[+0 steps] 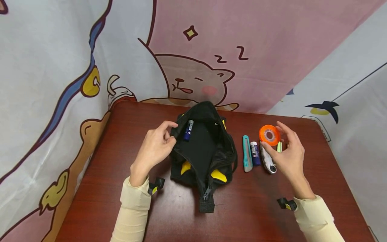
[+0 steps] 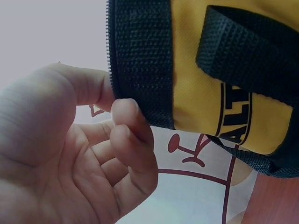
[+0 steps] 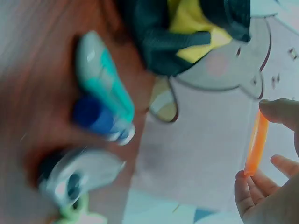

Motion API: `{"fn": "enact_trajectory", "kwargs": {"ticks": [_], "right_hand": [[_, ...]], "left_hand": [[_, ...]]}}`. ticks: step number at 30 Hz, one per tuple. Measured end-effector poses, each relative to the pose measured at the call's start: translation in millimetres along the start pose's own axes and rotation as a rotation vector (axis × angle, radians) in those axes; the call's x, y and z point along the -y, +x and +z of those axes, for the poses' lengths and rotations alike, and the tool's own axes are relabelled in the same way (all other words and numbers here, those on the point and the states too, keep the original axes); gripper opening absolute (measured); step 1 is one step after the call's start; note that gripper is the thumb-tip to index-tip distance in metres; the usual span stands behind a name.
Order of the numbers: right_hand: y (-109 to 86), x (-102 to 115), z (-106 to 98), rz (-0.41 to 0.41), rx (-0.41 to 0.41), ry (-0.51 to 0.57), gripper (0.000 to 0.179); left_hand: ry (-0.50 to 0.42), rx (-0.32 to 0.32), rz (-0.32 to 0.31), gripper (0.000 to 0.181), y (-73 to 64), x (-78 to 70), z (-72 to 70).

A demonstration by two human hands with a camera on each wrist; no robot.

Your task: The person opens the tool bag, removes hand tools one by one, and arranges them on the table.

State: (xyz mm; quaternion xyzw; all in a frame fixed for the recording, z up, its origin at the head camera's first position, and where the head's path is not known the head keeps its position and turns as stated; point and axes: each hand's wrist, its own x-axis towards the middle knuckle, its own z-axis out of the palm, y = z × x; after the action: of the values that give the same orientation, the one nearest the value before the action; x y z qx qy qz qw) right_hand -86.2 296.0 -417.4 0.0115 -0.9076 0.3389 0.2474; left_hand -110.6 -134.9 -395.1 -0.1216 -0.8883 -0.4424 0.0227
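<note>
My left hand point(image 1: 157, 144) pinches the zippered rim of a black and yellow bag point(image 1: 208, 131) between thumb and fingertips, as the left wrist view point(image 2: 142, 60) shows. The bag gapes wide, and a blue glue stick point(image 1: 188, 130) with a pale cap lies inside against its left wall. My right hand point(image 1: 288, 153) holds a flat orange roll of tape point(image 1: 264, 134) by its edges, thumb on one side and fingers on the other. In the right wrist view the orange roll point(image 3: 257, 144) appears edge-on, raised above the table.
Right of the bag lie a teal utility knife point(image 1: 247, 153), a second glue stick point(image 1: 255, 154) and a long white-and-black object point(image 1: 267, 159) of unclear kind. A light green item point(image 1: 279, 147) is partly hidden by my right hand. A printed cloth point(image 1: 257, 27) hangs behind the table point(image 1: 242, 205).
</note>
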Motion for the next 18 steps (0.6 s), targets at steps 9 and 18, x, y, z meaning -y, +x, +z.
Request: {"fn": "enact_trajectory", "kwargs": {"ticks": [9,18], "right_hand": [[-5.4,-50.0,-22.6,0.179,-0.051,-0.108,0.085],[-12.5,-90.7,-36.3,0.302,-0.069,-0.182,0.081]], "left_hand": [[0.003,-0.001,0.001,0.042,-0.3,1.5,0.0],[0.001,-0.001,-0.001,0.041,-0.4,1.8,0.0]]}}
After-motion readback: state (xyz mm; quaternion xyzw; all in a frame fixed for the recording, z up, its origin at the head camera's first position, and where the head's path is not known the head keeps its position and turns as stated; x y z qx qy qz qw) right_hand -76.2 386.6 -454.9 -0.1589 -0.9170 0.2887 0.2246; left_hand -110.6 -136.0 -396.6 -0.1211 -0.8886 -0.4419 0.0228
